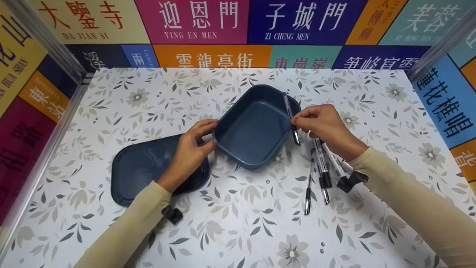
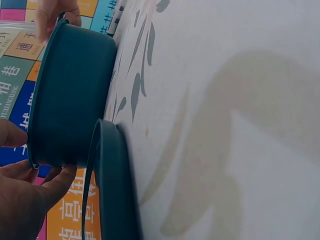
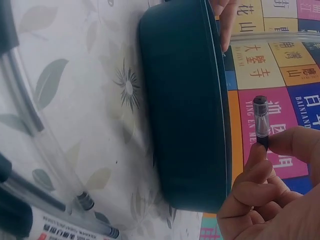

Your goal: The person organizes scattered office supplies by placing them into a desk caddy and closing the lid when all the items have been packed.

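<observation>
A dark blue rounded plastic box (image 1: 253, 123) lies open-topped on the table. My left hand (image 1: 193, 143) holds its left end, thumb and fingers at the rim and outer wall. My right hand (image 1: 319, 121) pinches a clear-barrelled gel pen (image 1: 287, 104) with a dark grip between thumb and fingertips, over the box's right rim. The right wrist view shows one end of this pen (image 3: 261, 117) sticking up from the fingers. Under my left forearm lies the matching flat lid (image 1: 145, 167). Below my right hand are several pens and markers (image 1: 321, 163), partly hidden by it.
One gel pen (image 1: 308, 190) lies a little apart at the left of the pen group. The table has a floral cloth (image 1: 241, 219). Colourful panels with characters (image 1: 208, 22) stand along the back and both sides.
</observation>
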Demonstrator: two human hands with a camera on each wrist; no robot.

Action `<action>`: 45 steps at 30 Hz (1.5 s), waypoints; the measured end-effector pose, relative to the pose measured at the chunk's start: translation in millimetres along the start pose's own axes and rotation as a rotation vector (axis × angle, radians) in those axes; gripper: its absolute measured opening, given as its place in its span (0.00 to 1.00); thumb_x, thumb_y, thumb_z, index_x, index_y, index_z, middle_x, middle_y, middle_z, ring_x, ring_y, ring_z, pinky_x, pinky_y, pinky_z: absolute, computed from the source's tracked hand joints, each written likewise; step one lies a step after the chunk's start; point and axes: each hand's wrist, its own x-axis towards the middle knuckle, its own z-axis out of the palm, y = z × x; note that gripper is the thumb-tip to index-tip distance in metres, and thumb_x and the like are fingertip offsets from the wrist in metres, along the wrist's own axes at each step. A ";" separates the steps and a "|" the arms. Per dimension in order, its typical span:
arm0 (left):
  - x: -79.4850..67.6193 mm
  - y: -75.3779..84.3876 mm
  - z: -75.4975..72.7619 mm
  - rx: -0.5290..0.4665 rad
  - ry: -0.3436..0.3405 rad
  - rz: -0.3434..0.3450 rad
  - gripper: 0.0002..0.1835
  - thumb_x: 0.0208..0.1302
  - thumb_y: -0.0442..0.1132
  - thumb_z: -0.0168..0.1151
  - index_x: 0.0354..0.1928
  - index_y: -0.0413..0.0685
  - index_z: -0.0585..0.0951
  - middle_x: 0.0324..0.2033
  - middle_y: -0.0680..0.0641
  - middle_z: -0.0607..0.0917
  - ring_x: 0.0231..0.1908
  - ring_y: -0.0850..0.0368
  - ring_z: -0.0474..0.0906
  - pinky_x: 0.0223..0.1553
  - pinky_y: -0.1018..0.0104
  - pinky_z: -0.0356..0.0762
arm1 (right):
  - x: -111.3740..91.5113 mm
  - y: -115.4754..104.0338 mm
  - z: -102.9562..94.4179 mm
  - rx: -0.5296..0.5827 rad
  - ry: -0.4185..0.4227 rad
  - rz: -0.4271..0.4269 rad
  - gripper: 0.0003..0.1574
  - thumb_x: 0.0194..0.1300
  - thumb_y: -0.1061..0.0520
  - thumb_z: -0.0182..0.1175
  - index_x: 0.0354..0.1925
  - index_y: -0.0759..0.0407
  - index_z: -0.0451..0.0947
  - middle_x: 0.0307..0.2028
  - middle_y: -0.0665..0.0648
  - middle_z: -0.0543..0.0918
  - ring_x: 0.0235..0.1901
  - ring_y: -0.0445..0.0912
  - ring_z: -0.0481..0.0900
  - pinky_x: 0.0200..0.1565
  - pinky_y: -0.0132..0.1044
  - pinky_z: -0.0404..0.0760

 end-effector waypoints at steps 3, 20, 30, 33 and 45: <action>-0.2 1.6 -0.5 0.010 0.002 0.000 0.27 0.66 0.25 0.67 0.68 0.32 0.83 0.69 0.48 0.84 0.65 0.52 0.83 0.57 0.55 0.81 | 1.8 -1.4 2.9 0.006 -0.008 0.011 0.13 0.70 0.60 0.69 0.47 0.69 0.90 0.26 0.47 0.84 0.26 0.38 0.74 0.27 0.29 0.70; -1.0 -1.0 1.1 -0.041 0.021 0.021 0.28 0.63 0.22 0.67 0.67 0.30 0.83 0.68 0.43 0.84 0.64 0.46 0.84 0.52 0.67 0.82 | 17.2 -9.5 23.3 0.047 -0.041 -0.015 0.14 0.70 0.60 0.69 0.46 0.72 0.89 0.26 0.50 0.84 0.24 0.40 0.76 0.23 0.30 0.71; -0.6 1.4 1.8 -0.042 0.002 0.009 0.27 0.66 0.23 0.66 0.68 0.31 0.82 0.69 0.43 0.83 0.66 0.48 0.83 0.52 0.66 0.80 | 25.1 -12.7 33.4 0.085 -0.028 -0.007 0.11 0.70 0.61 0.69 0.43 0.71 0.88 0.23 0.50 0.82 0.21 0.39 0.72 0.21 0.29 0.69; -0.8 1.7 1.8 -0.045 0.004 0.008 0.27 0.66 0.23 0.66 0.68 0.30 0.82 0.69 0.44 0.83 0.66 0.48 0.83 0.53 0.67 0.80 | 27.5 -13.4 37.2 0.087 -0.029 0.001 0.11 0.70 0.60 0.70 0.43 0.70 0.88 0.23 0.51 0.81 0.20 0.39 0.72 0.20 0.29 0.69; -0.4 0.0 1.7 -0.023 0.009 0.018 0.27 0.66 0.24 0.67 0.68 0.31 0.83 0.68 0.45 0.84 0.64 0.48 0.85 0.61 0.47 0.81 | 32.3 -13.3 51.7 0.105 -0.032 0.043 0.10 0.69 0.60 0.71 0.41 0.69 0.87 0.19 0.51 0.80 0.17 0.37 0.72 0.19 0.27 0.70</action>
